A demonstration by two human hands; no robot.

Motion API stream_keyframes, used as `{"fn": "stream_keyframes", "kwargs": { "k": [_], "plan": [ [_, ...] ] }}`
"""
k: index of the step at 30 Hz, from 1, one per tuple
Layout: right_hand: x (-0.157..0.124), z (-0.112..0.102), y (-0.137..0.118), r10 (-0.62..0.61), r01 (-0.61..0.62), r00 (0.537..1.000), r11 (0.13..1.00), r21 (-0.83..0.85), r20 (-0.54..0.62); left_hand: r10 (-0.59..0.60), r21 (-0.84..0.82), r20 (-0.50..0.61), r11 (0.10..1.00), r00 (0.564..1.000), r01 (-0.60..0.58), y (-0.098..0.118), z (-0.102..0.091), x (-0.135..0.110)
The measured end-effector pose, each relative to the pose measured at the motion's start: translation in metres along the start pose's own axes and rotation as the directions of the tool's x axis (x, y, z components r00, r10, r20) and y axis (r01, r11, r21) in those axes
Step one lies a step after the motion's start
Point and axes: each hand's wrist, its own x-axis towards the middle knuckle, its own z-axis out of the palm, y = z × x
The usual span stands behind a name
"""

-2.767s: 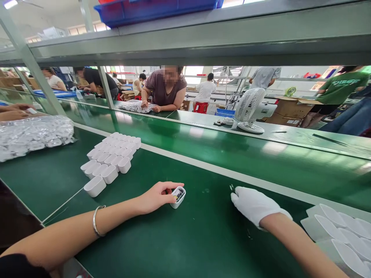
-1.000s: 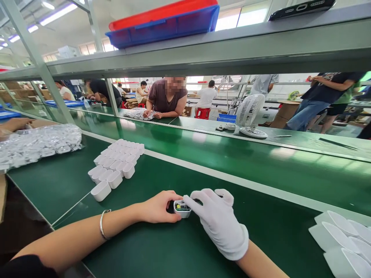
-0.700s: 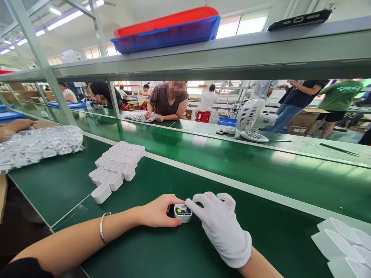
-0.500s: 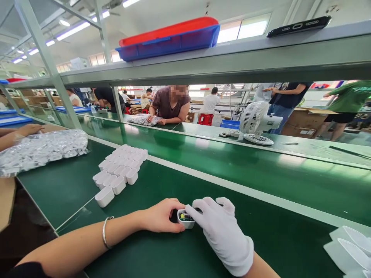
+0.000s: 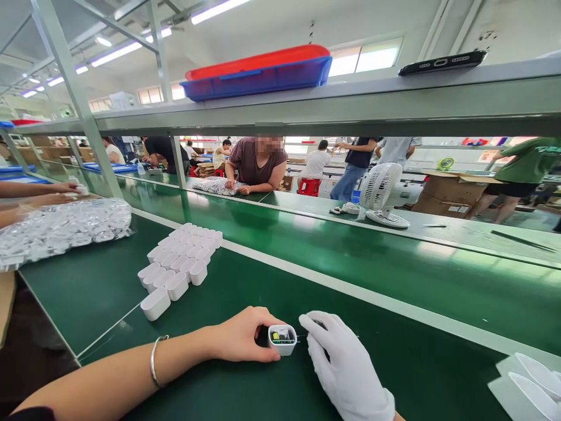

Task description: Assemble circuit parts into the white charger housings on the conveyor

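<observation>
My bare left hand (image 5: 248, 334) holds a small white oval plastic housing (image 5: 283, 349) upright on the green work surface, thumb and fingers around its left side. Inside the open housing sits a circuit board (image 5: 284, 335) with a yellow part and dark parts. My right hand (image 5: 344, 362), in a white glove, is just right of the housing and apart from it, fingers bent together. A thin wire (image 5: 301, 335) runs from the housing to the gloved fingertips, which appear closed on it; the fingers hide part of it.
Rows of white housings (image 5: 177, 257) stand at left, beside a clear bag of parts (image 5: 65, 231) and another person's hands (image 5: 56, 193). More white housings (image 5: 530, 386) lie at right. Overhead, a shelf (image 5: 350, 105) bears trays (image 5: 258, 73) and a phone (image 5: 442, 62). A fan (image 5: 383, 193) stands across.
My gloved right hand has drawn away from the housing to the right, and the thin wire now shows between them. My left hand keeps its hold.
</observation>
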Motion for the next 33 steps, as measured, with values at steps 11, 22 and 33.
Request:
{"fn": "stream_keyframes", "kwargs": {
  "k": [11, 22, 33],
  "plan": [
    [0.019, -0.005, -0.021, -0.112, 0.058, 0.988, 0.905, 0.422, 0.104, -0.175, -0.168, -0.09, 0.973, 0.98, 0.159, -0.019, 0.01, 0.004],
    [0.072, -0.002, 0.151, 0.516, -0.544, 0.837, 0.819, -0.183, -0.182, -0.138, -0.038, -0.068, 0.99, 0.988, 0.136, -0.013, 0.005, 0.0],
    [0.053, 0.0, 0.158, 0.856, -0.599, 0.451, 0.501, 0.625, -0.253, -0.082, 0.169, -0.174, 0.979, 0.981, 0.112, -0.02, 0.008, 0.019]
  ]
}}
